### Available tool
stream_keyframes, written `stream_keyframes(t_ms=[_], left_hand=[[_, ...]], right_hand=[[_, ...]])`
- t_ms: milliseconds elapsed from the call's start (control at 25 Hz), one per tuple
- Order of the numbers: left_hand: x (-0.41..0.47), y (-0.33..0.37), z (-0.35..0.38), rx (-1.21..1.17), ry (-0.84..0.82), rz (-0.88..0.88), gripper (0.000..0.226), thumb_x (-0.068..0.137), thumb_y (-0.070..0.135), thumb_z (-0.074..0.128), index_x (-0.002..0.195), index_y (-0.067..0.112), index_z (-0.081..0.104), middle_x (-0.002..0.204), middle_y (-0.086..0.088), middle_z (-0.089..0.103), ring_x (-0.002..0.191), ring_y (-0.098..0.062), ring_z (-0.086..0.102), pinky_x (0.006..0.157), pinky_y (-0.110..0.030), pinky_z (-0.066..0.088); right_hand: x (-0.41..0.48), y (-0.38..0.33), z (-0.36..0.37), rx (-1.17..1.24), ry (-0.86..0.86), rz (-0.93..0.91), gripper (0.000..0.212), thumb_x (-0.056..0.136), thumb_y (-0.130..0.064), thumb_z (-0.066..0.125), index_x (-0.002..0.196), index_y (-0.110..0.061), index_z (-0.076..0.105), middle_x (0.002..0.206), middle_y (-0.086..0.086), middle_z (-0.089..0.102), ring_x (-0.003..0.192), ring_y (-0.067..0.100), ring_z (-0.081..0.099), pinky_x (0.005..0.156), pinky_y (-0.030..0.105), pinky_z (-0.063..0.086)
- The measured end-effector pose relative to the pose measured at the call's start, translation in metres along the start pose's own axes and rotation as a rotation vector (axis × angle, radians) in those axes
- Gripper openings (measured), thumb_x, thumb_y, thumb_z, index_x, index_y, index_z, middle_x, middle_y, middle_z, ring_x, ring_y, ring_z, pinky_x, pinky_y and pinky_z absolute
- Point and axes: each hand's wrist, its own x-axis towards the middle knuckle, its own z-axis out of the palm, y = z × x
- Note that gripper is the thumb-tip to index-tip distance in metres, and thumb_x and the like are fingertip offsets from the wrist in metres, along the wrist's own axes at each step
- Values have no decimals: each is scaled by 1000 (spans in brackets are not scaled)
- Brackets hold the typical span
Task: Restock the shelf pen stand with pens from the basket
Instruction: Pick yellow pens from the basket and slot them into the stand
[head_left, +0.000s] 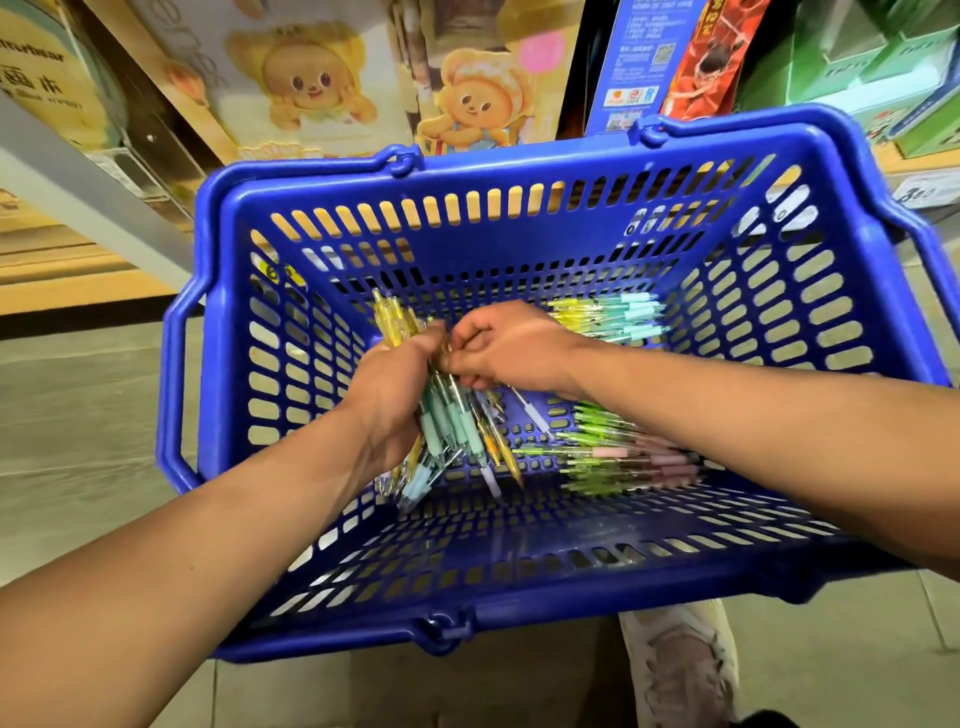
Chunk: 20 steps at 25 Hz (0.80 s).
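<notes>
The person is leaning over a blue basket (519, 163), and both bare hands are reaching down inside it. The left hand (395, 384) is gripping a thick bundle of pens (447, 421) near the middle of the basket floor, fingers wrapped round it, with yellow ends sticking out above the fist and teal, white and orange ends fanning out below. The right hand (509, 348) is pressing up against the left, knuckles raised and fingers curled in, pinching at the top of that same bundle.

More pens are lying loose on the basket floor: a yellow and teal heap (613, 317) at the far right corner, just beyond the right hand, and a green and pink heap (623, 457) at the near right, under the right forearm.

Beyond the basket's far rim, a cartoon bear display (472, 104) is standing. Below the near rim, a pale shoe (680, 670) is showing.
</notes>
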Motion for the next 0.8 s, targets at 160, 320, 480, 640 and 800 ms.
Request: stream_keyframes(t_ms=[160, 320, 480, 640, 800], left_hand=[[-4, -1, 0, 27, -10, -20, 84, 91, 45, 68, 156, 13, 26, 148, -21, 54, 137, -37, 53, 117, -58, 37], [-8, 0, 5, 32, 80, 33, 81, 101, 31, 63, 160, 10, 11, 110, -14, 77, 86, -24, 78, 96, -52, 58], [-11, 0, 3, 46, 87, 22, 77, 103, 25, 61, 160, 7, 11, 76, -5, 75, 65, -19, 69, 83, -45, 61], [-15, 3, 0, 114, 18, -4, 58, 98, 18, 67, 142, -7, 37, 73, -4, 70, 53, -12, 64, 48, -26, 55], [-10, 1, -2, 78, -19, -34, 53, 90, 17, 76, 125, -7, 45, 67, -2, 65, 57, -15, 60, 67, -37, 60]], right_hand=[[-3, 4, -2, 217, -45, 13, 16, 89, -6, 73, 104, -11, 71, 88, 5, 78, 83, 18, 77, 80, 31, 62], [-1, 11, -20, 255, -22, 0, 18, 92, -6, 68, 104, -20, 69, 96, -2, 78, 91, 12, 75, 83, 25, 60], [4, 37, -62, -638, 163, 97, 17, 97, -12, 58, 108, -24, 65, 105, -4, 70, 93, 14, 68, 70, 16, 49], [0, 70, -74, -1258, -33, 120, 35, 95, -14, 63, 130, -18, 59, 121, 8, 59, 101, 31, 64, 74, 34, 54], [-4, 83, -68, -1377, -105, 82, 33, 96, -15, 61, 129, -18, 59, 117, 4, 56, 98, 30, 65, 67, 36, 52]])
